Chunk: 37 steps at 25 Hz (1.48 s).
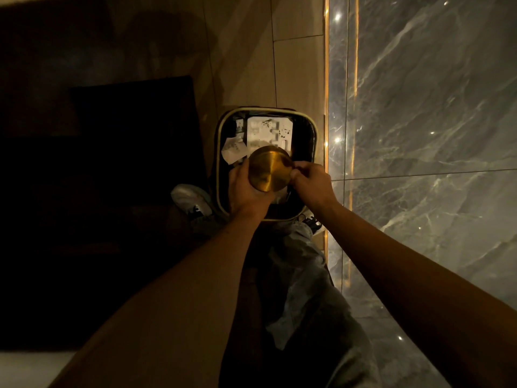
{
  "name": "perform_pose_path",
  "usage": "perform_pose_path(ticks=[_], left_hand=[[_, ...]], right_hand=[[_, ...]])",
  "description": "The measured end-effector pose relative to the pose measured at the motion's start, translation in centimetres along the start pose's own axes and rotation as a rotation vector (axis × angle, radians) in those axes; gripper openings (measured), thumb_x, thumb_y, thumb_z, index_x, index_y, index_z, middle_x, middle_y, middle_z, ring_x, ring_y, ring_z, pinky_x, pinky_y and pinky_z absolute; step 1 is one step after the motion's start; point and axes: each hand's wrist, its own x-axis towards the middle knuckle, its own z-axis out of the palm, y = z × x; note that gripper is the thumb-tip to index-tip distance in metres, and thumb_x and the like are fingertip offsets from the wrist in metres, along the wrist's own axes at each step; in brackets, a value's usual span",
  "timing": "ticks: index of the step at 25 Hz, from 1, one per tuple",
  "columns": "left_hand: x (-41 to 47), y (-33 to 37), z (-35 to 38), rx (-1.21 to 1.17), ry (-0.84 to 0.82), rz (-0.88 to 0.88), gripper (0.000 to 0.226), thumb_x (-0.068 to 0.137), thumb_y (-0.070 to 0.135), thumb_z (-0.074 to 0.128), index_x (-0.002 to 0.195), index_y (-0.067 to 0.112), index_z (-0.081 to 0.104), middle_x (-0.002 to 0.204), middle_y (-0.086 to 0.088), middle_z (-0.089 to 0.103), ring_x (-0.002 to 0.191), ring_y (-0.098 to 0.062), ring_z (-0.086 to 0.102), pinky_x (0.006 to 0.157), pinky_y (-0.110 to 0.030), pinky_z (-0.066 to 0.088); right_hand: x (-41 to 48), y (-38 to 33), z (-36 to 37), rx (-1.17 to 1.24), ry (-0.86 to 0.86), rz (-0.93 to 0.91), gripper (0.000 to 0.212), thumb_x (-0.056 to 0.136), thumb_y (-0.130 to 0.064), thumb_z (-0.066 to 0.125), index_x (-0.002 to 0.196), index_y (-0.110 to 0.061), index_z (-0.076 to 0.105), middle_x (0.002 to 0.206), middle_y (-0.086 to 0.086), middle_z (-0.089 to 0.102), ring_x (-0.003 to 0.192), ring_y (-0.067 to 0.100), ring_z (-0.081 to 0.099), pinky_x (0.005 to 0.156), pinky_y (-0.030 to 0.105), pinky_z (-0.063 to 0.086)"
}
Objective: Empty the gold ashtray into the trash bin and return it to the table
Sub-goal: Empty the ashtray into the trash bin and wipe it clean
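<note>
A person stands over a trash bin (221, 175) at the centre of the frame, both hands holding the gold ashtray (269, 168) above its open mouth. The left hand (246, 186) wraps the round dish from the left, fingers curled close around its edge; the right hand (310, 182) pinches the opposite rim between thumb and fingertips. The brushed gold underside faces up toward the viewer, so the bowl appears turned mouth-down into the bin, its flat disc lying roughly level with no long axis to speak of. White paper scraps (233, 149) lie inside the bin toward the upper part of its opening. A grey marble wall (433, 107) fills the right of the frame; dark furniture sits at left. The tipping looks under way: best done by keeping the dish well inside the bin's rim and giving a gentle shake, so ash falls cleanly before it is turned upright.
</note>
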Motion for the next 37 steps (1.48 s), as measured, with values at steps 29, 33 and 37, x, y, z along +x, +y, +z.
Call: perform_pose_path(ticks=[29,33,37], left_hand=[[0.8,1.2,0.0,0.639,0.04,0.278,0.109,0.067,0.036,0.083,0.152,0.022,0.016,0.152,-0.01,0.023,0.135,-0.034,0.028,0.098,-0.043,0.043],[1.1,1.4,0.2,0.583,0.027,0.273,0.107,0.063,0.031,0.085,0.149,0.018,0.022,0.151,-0.01,0.024,0.138,-0.031,0.027,0.099,-0.042,0.043],[1.5,1.2,0.2,0.555,-0.011,0.295,0.111,0.059,0.034,0.087,0.148,0.014,0.024,0.153,-0.008,0.025,0.14,-0.028,0.027,0.103,-0.042,0.041]], right_hand=[[0.3,-0.8,-1.9,0.132,-0.163,0.08,0.028,0.09,0.0,0.05,0.099,-0.02,0.068,0.105,0.019,0.07,0.096,0.033,0.069,0.091,0.05,0.056],[0.1,-1.0,-2.2,0.034,-0.169,0.013,0.029,0.09,-0.004,0.05,0.102,-0.023,0.068,0.101,0.017,0.071,0.095,0.03,0.068,0.092,0.05,0.054],[-1.0,-0.3,-2.3,-0.361,-0.083,-0.359,0.046,0.091,-0.01,0.05,0.137,-0.008,0.048,0.135,0.015,0.054,0.122,0.026,0.053,0.108,0.038,0.042]])
